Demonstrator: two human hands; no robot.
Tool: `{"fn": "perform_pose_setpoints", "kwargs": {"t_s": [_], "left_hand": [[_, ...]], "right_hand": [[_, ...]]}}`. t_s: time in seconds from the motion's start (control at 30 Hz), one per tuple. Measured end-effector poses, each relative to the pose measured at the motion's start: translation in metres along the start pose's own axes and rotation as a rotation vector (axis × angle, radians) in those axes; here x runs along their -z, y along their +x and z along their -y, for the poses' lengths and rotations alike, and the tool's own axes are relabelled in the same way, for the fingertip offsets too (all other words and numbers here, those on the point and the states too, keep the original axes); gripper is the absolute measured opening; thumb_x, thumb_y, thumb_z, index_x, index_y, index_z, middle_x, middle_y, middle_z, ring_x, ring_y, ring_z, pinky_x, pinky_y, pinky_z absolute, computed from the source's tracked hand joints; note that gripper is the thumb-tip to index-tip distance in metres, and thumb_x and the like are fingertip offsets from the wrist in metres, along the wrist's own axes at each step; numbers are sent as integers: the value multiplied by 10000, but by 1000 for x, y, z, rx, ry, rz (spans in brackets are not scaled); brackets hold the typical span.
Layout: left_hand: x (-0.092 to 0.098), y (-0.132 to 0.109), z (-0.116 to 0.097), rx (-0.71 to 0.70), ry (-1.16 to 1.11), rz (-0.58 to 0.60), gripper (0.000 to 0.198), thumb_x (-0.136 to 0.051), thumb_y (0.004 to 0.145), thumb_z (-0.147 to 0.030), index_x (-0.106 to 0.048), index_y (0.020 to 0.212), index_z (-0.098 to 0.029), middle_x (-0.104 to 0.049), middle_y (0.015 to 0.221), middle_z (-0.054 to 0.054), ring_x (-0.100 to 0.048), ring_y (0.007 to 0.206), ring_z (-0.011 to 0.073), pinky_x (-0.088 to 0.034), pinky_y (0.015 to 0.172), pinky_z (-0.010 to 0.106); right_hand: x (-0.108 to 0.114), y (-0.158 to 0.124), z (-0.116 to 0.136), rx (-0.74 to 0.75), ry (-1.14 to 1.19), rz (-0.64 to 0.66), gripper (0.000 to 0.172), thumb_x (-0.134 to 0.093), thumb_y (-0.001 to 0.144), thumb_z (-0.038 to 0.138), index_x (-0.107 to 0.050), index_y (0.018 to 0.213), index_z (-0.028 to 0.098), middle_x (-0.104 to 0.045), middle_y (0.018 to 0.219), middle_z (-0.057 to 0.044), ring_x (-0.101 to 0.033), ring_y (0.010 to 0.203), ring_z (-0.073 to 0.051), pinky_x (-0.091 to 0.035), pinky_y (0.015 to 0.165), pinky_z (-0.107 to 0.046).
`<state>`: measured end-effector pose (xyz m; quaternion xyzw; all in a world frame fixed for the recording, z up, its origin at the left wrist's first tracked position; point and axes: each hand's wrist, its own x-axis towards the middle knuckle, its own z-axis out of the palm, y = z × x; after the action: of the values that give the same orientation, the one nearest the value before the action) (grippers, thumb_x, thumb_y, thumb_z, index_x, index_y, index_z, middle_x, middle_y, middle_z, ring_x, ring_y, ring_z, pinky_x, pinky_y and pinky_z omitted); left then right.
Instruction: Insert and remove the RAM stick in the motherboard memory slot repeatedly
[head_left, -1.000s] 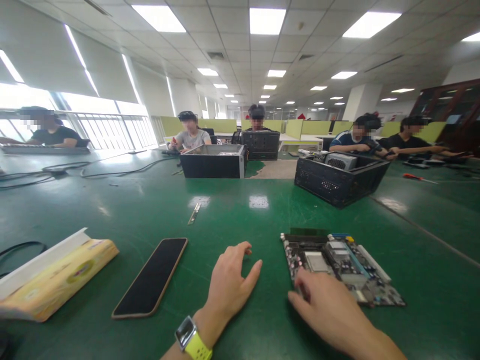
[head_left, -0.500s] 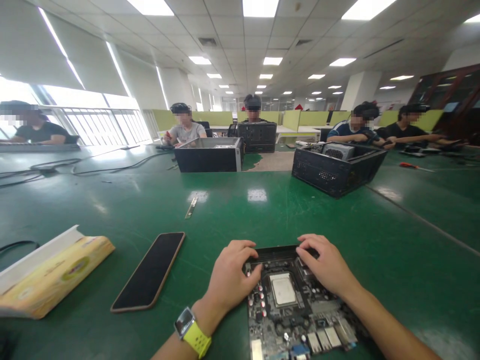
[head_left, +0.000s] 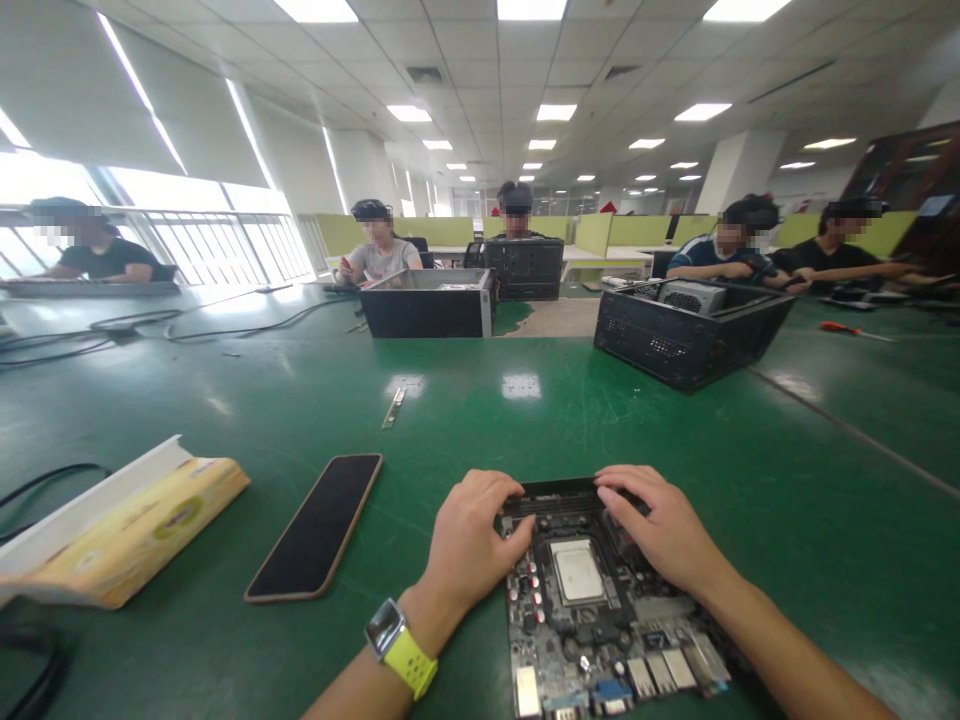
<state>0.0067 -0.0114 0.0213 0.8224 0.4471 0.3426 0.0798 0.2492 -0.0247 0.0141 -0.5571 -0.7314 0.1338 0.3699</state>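
Observation:
A dark motherboard (head_left: 540, 635) lies flat on the green table below me, with a pale square processor (head_left: 579, 572) in its socket. My left hand (head_left: 472, 540) grips the board's far left corner, fingers curled over the edge and thumb on the near side. On the far right corner, my right hand (head_left: 664, 520) is closed too, thumb and fingers bent round the end of the slots. Between the two hands runs a long black strip (head_left: 559, 488) along the far edge; whether it is a slot or a module, I cannot tell. A yellow-strapped watch (head_left: 405, 650) circles my left wrist.
A phone (head_left: 315, 530) and a yellow tissue pack (head_left: 142, 530) lie to the left. A memory stick (head_left: 394, 408) rests farther out. Computer cases (head_left: 427, 305) stand across the table, another case (head_left: 690, 335) to the right. Co-workers sit beyond; a screwdriver (head_left: 855, 330) lies far right.
The view has turned slightly left, so everything appears a little farther right. Both hands stay at the motherboard's far corners; the right fingers lie a little closer against it.

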Motion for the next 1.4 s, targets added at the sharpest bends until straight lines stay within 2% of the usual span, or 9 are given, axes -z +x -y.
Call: {"fn": "perform_pose_setpoints", "kwargs": {"t_s": [0.3, 0.9, 1.13, 1.27, 1.4], "left_hand": [[-2, -1, 0, -11, 5, -27, 118, -609, 751, -209, -624, 868, -207, -659, 888, 46, -587, 876, 226, -499, 775, 373], [-2, -1, -1, -3, -9, -2, 52, -614, 745, -188, -624, 791, -211, -650, 903, 37, -576, 885, 217, -495, 791, 365], [-4, -2, 1, 1, -14, 14, 71, -622, 745, -192, -638, 813, -201, -650, 913, 39, -575, 902, 217, -489, 804, 366], [-4, -1, 0, -13, -26, -9, 69, -630, 736, -188, -640, 802, -205, -649, 916, 41, -577, 911, 218, -491, 803, 359], [-4, -1, 0, -36, -43, -27, 81, -635, 732, -187, -636, 810, -209, -639, 956, 45, -571, 936, 218, -488, 820, 357]], "right_hand": [[-1, 0, -1, -4, 9, 12, 242, -508, 852, 353, -687, 939, 216, -681, 1032, -71, -579, 1007, -225, -434, 927, -423], [-1, -2, 0, 2, -27, 33, 213, -538, 830, 328, -670, 950, 213, -668, 1045, -62, -569, 1025, -219, -420, 930, -398], [-1, 0, -4, -16, -26, 29, 177, -536, 836, 301, -687, 882, 220, -660, 1039, -59, -554, 1020, -218, -401, 934, -397], [6, -2, 13, 7, -32, -17, 172, -536, 842, 294, -686, 803, 221, -648, 1003, -57, -535, 1007, -215, -397, 902, -375], [8, -17, 57, 123, -69, 123, 222, -502, 870, 280, -647, 718, 212, -631, 817, -35, -529, 845, -189, -393, 770, -336]]}}
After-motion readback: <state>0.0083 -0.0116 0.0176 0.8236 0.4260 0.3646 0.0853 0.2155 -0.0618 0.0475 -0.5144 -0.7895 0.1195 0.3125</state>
